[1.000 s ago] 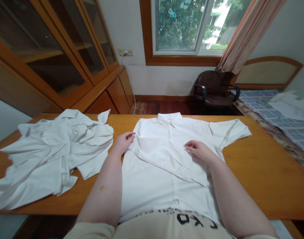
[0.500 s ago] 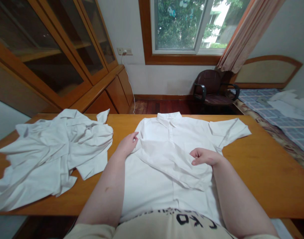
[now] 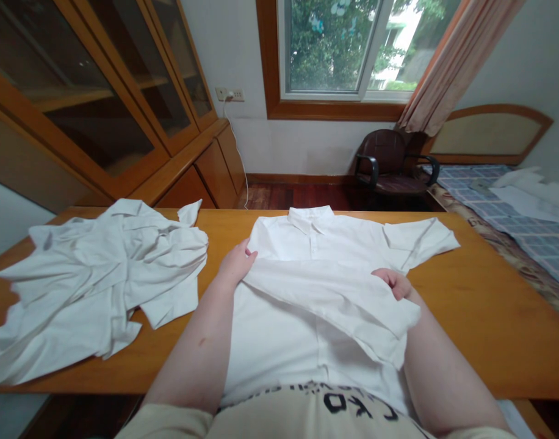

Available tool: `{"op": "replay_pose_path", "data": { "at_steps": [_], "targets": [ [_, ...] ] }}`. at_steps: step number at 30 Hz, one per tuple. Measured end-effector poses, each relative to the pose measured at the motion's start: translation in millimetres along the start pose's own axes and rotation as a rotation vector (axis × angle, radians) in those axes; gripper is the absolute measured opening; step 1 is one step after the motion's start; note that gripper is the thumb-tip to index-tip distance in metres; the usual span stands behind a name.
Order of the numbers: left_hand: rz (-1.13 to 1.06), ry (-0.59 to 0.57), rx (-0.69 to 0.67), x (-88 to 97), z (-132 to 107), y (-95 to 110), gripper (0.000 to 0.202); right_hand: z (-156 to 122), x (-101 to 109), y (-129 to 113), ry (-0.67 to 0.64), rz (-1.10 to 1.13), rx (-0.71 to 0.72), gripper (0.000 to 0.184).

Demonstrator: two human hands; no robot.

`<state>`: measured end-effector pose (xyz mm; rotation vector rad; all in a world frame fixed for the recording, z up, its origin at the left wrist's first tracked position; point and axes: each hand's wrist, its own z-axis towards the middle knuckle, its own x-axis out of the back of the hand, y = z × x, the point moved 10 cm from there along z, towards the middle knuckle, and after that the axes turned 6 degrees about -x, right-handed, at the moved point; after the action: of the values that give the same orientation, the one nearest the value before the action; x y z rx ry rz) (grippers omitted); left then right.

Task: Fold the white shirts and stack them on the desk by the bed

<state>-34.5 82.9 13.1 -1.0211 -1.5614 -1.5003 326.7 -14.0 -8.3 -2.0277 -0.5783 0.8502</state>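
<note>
Midway along the wooden table (image 3: 485,317) lies a white shirt (image 3: 270,329), presumably light, soft and easily creased, best held at opposite ends of its flap (image 3: 334,296), where the left hand (image 3: 239,263), nearly closed, pinches and the right hand (image 3: 395,283), curled, grips.

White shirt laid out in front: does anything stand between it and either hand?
Nothing visible does. The left hand pinches the white shirt at its left edge; the right hand grips the flap lying across its front. The crumpled white cloth lies farther left on the table, apart from the shirt.
</note>
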Motion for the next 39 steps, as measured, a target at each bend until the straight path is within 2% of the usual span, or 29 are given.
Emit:
{"op": "replay_pose_path", "data": {
  "at_steps": [4,6,7,9,12,14,16,19,21,24,27,32,34,39],
  "targets": [
    [0.022,0.026,-0.021,2.7,0,2,0.055,6,-26,9,-0.218,-0.018,-0.076,0.059],
    [0.055,0.03,-0.038,4.3,-1,4,0.051,14,-32,14,-0.242,-0.061,-0.12,0.062],
    [0.072,0.025,-0.046,4.8,-1,6,0.049,19,-30,14,-0.195,-0.102,-0.127,0.062],
    [0.109,0.004,-0.058,6.0,-2,10,0.044,30,-18,12,-0.009,-0.17,-0.117,0.057],
    [0.167,-0.001,-0.075,12.2,-2,19,0.039,38,-7,5,0.205,-0.118,-0.094,0.037],
    [0.203,0.028,-0.124,17.6,1,30,0.041,40,-11,-3,0.236,-0.034,-0.024,0.05],
    [0.237,0.03,-0.229,16.3,6,48,0.043,40,-17,-12,0.231,0.03,0.066,0.062],
    [0.272,-0.07,-0.392,-2.8,15,70,0.049,41,-22,-15,0.204,0.064,0.099,0.051],
    [0.292,-0.145,-0.413,-16.9,22,73,0.053,42,-24,-13,0.172,0.087,0.089,0.041],
    [0.308,-0.201,-0.34,-28.6,33,62,0.055,43,-25,-14,0.117,0.16,0.098,0.04],
    [0.302,-0.187,-0.293,-29.5,39,52,0.055,43,-22,-14,0.108,0.189,0.105,0.044],
    [0.347,-0.128,-0.134,-18.3,51,27,0.059,43,-12,-11,0.156,0.094,0.116,0.031],
    [0.363,-0.116,-0.059,-12.6,55,15,0.062,43,-10,-11,0.162,0.069,0.132,0.031],
    [0.379,-0.063,0.088,3.6,61,-7,0.067,42,-1,-8,0.228,-0.02,0.053,0.026]
  ]
}}
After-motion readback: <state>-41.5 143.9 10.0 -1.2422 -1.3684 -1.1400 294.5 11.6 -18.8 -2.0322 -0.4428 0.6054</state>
